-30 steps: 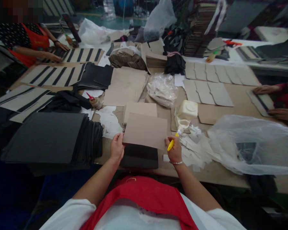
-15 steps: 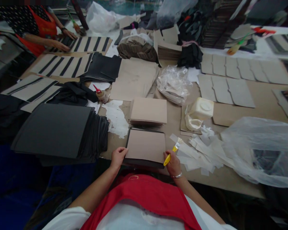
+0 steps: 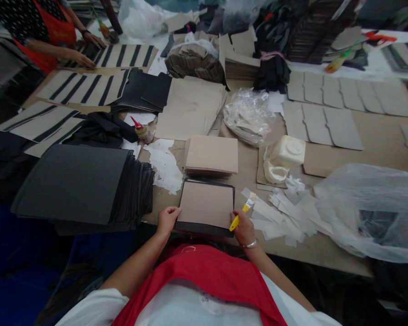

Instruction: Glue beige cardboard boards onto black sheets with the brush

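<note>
A beige cardboard panel (image 3: 207, 203) lies on a slightly larger black sheet (image 3: 204, 229) at the table's near edge; black shows around its borders. My left hand (image 3: 167, 221) pinches the panel's left edge between thumb and fingers. At the opposite edge, my right hand (image 3: 243, 228) is closed around a yellow-handled brush (image 3: 235, 222), its whitish bristles pointing up and away from me. Fingers of that hand also touch the panel's right edge. Just beyond sits a stack of similar beige panels (image 3: 211, 154).
To the left rises a stack of black sheets (image 3: 78, 183). A cut-open white jug (image 3: 287, 154) stands right, near paper strips (image 3: 285, 215) and a clear plastic bag (image 3: 370, 203). A red-tipped bottle (image 3: 142, 131) is farther back. A co-worker's hands (image 3: 83, 58) work at far left.
The panel has shifted slightly on the black sheet, and a black border now shows along its right side. Both my hands keep their grip. The view has shifted a little.
</note>
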`<state>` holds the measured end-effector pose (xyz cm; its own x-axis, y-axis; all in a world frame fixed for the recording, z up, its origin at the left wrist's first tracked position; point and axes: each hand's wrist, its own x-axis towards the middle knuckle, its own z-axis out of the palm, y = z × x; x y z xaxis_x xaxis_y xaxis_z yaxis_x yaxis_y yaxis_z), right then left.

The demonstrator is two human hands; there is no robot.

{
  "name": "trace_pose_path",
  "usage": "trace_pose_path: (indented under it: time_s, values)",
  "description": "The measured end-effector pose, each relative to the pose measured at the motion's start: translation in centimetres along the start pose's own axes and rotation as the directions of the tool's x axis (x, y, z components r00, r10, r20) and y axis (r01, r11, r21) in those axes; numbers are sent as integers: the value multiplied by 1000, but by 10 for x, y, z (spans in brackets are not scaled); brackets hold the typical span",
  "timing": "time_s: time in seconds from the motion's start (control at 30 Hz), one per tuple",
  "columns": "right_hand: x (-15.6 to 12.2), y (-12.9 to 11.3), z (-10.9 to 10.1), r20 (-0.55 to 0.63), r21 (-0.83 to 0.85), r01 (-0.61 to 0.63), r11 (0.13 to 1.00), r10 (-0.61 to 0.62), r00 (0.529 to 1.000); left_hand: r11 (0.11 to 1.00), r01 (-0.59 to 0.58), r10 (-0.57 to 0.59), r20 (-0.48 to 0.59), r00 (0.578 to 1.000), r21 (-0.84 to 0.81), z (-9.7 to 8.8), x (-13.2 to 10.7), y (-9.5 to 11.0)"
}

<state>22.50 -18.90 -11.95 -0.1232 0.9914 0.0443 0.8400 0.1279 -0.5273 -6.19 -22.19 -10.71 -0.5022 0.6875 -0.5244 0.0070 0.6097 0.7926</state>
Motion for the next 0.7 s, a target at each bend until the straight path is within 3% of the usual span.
trace_pose_path:
  time_s: [0.27, 0.7]
  values:
    - [2, -6, 0, 56, -141, -32, 990, 40, 998, 996, 27, -27, 2, 1000, 81, -2, 3, -3]
    - [4, -8, 0, 97, -204, -35, 978, 56, 994, 986, -12, 9, 15, 1000, 164, -3, 7, -6]
